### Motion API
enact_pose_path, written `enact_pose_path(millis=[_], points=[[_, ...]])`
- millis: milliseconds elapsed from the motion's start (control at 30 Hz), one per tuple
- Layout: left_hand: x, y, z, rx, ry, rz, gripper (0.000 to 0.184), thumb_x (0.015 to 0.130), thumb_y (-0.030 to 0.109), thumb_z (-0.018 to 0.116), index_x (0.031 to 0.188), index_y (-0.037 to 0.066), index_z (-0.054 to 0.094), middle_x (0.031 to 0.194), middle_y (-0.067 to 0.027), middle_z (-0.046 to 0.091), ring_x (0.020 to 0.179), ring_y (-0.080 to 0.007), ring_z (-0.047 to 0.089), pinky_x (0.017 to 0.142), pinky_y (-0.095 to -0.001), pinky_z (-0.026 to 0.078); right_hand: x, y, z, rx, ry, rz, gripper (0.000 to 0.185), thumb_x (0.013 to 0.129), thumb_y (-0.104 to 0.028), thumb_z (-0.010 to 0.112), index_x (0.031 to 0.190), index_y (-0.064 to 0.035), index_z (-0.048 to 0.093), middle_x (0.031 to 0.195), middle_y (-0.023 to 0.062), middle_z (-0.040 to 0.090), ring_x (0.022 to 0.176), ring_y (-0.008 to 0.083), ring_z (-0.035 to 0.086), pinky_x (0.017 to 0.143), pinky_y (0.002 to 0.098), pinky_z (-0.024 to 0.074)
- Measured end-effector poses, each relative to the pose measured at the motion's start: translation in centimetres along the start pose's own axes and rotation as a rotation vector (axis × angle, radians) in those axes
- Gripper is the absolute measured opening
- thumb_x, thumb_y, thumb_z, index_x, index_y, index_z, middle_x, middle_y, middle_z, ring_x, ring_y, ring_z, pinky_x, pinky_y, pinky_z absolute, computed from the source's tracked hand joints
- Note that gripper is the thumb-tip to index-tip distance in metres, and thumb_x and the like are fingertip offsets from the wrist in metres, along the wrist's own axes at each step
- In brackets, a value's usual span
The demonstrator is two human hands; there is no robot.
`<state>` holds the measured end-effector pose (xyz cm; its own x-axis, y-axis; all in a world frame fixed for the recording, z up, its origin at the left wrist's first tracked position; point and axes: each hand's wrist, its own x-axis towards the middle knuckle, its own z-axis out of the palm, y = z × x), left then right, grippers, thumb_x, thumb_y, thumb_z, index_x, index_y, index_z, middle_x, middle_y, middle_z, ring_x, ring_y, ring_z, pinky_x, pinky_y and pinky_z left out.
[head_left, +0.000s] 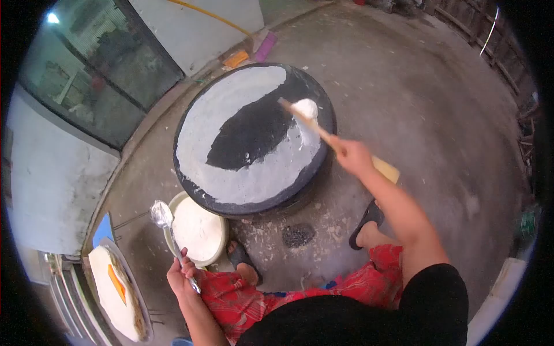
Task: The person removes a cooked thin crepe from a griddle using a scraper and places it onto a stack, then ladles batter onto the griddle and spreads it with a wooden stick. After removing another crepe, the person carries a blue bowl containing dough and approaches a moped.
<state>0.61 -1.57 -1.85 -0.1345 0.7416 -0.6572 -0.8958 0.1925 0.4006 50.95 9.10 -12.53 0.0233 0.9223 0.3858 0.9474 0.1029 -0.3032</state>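
Observation:
A large round black griddle (245,132) carries a broad ring of white batter (202,118), with dark surface bare in its middle. My right hand (353,157) is closed around a wooden spreader (317,128), whose far end lies over the griddle's right side. A thick white lump of batter (306,108) sits against that end. Behind the hand shows a pale yellow flat piece (385,169); whether it belongs to the spreader I cannot tell. Lower left, my left hand (182,275) grips a metal ladle (161,214), its bowl smeared white, beside a batter-filled basin (224,245).
At left, a stack of pale flat sheets (107,282) on a stand bears an orange scraper (117,284). A blue panel (104,229) leans near it. Beyond the griddle lie a purple object (265,47) and an orange one (235,59) by the wall. My sandalled feet flank the griddle's near side.

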Motion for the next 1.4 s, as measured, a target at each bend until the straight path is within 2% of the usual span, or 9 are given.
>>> enact_pose_path(millis=[333,433,500,767,833,900,1000,1067,1400], points=[[0.8,-1.2,1.5,-0.028,0.040,-0.022,0.034,0.091,0.020,0.034,0.107,-0.007,0.045,0.065,-0.0056,0.045,0.045,-0.0095,0.037,0.035,-0.0207,0.030,5.9,3.7,0.7,-0.226,0.053,-0.075,0.050,0.067,-0.008,0.055,0.112,-0.0292,0.056,0.060,0.0060,0.050,0.056,0.0251,0.055,0.053,0.0371,0.0453],[1.2,-1.3,1.5,0.033,0.061,-0.014,0.034,0.091,0.021,0.035,0.106,-0.008,0.046,0.065,-0.0054,0.045,0.045,-0.0094,0.038,0.035,-0.0208,0.030,5.0,1.9,0.4,0.316,0.000,0.198,0.046,0.068,-0.009,0.055,0.109,-0.0296,0.059,0.062,0.0055,0.052,0.059,0.0251,0.056,0.056,0.0358,0.0467],[1.1,-1.4,1.5,0.018,0.042,-0.025,0.035,0.091,0.021,0.035,0.106,-0.008,0.046,0.065,-0.0054,0.045,0.045,-0.0095,0.038,0.036,-0.0209,0.031,3.2,4.9,-0.9,0.147,-0.143,-0.131,0.042,0.069,-0.011,0.055,0.106,-0.0300,0.060,0.064,0.0064,0.054,0.062,0.0260,0.057,0.058,0.0356,0.0474],[1.3,-2.3,2.8,-0.041,0.068,-0.024,0.035,0.091,0.020,0.035,0.106,-0.009,0.047,0.064,-0.0071,0.047,0.044,-0.0101,0.038,0.036,-0.0222,0.031,12.1,4.4,3.1,-0.094,-0.087,0.086,0.048,0.075,-0.009,0.050,0.116,-0.0325,0.053,0.069,0.0083,0.054,0.066,0.0283,0.056,0.062,0.0392,0.0465],[1.4,-2.1,2.6,-0.066,0.071,-0.067,0.035,0.090,0.020,0.035,0.106,-0.009,0.047,0.064,-0.0078,0.047,0.044,-0.0104,0.039,0.037,-0.0224,0.031,10.8,4.3,3.1,0.240,-0.142,-0.007,0.055,0.075,-0.005,0.048,0.122,-0.0344,0.046,0.080,0.0096,0.056,0.076,0.0281,0.057,0.066,0.0395,0.0459],[1.5,-1.9,2.2,-0.059,0.040,-0.080,0.035,0.090,0.019,0.035,0.106,-0.009,0.047,0.064,-0.0082,0.047,0.044,-0.0107,0.039,0.037,-0.0226,0.032,9.2,5.3,-1.7,0.033,-0.430,0.033,0.058,0.075,-0.002,0.048,0.123,-0.0351,0.045,0.091,0.0104,0.057,0.088,0.0278,0.056,0.072,0.0383,0.0448],[1.4,-2.0,2.8,-0.050,0.024,-0.091,0.036,0.090,0.019,0.035,0.108,-0.009,0.047,0.063,-0.0090,0.047,0.045,-0.0111,0.039,0.038,-0.0228,0.032,8.6,11.3,0.5,-0.160,-0.338,0.111,0.060,0.074,-0.001,0.049,0.123,-0.0360,0.045,0.095,0.0116,0.055,0.095,0.0286,0.054,0.076,0.0393,0.0438],[1.5,-2.0,3.0,-0.051,0.031,-0.085,0.036,0.089,0.019,0.036,0.108,-0.010,0.047,0.063,-0.0094,0.048,0.044,-0.0112,0.039,0.038,-0.0228,0.032,11.2,12.0,2.7,-0.269,-0.115,0.056,0.049,0.079,-0.006,0.047,0.122,-0.0308,0.048,0.091,0.0131,0.054,0.091,0.0308,0.055,0.078,0.0411,0.0440],[1.7,-1.6,2.3,-0.082,0.029,-0.127,0.035,0.088,0.019,0.037,0.109,-0.008,0.047,0.064,-0.0106,0.051,0.044,-0.0115,0.040,0.037,-0.0228,0.031,15.8,1.5,3.2,0.095,-0.172,0.438,0.031,0.081,-0.006,0.041,0.109,-0.0062,0.054,0.090,0.0190,0.061,0.087,0.0342,0.058,0.074,0.0422,0.0460]])
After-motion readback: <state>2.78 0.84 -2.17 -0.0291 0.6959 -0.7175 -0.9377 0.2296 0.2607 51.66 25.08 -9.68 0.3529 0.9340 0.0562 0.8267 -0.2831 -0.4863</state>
